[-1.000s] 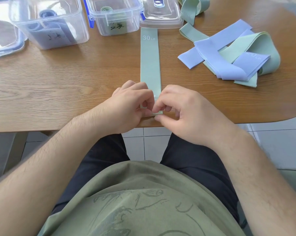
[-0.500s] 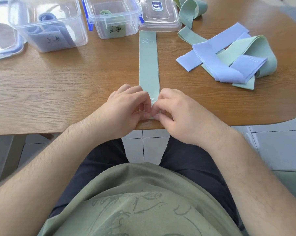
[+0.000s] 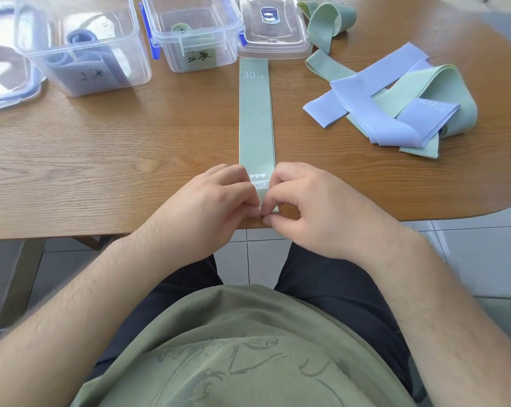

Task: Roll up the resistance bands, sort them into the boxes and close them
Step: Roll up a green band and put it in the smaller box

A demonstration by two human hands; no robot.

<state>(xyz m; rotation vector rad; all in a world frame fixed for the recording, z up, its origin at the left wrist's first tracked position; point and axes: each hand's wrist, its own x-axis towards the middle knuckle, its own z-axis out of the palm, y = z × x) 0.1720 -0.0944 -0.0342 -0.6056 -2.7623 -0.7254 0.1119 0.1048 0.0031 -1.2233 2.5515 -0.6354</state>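
A green resistance band [image 3: 255,118] marked "30 LB" lies flat and straight on the wooden table [image 3: 107,160], running away from me. My left hand [image 3: 210,207] and my right hand [image 3: 310,207] pinch its near end at the table's front edge, fingers curled over it. A clear box [image 3: 80,48] at the back left holds rolled blue bands. A second clear box [image 3: 194,33] beside it holds a rolled green band. A pile of loose blue and green bands [image 3: 401,110] lies at the right.
A clear lid [image 3: 273,27] lies just beyond the far end of the flat band. Another lid with a blue rim [image 3: 4,71] lies at the far left. A looped green band [image 3: 327,22] sits behind the pile. The table edge curves away at the right.
The view has shifted a little, and both hands keep working the band's near end at the table edge. The band's "HEAVY" print now shows between my fingers.
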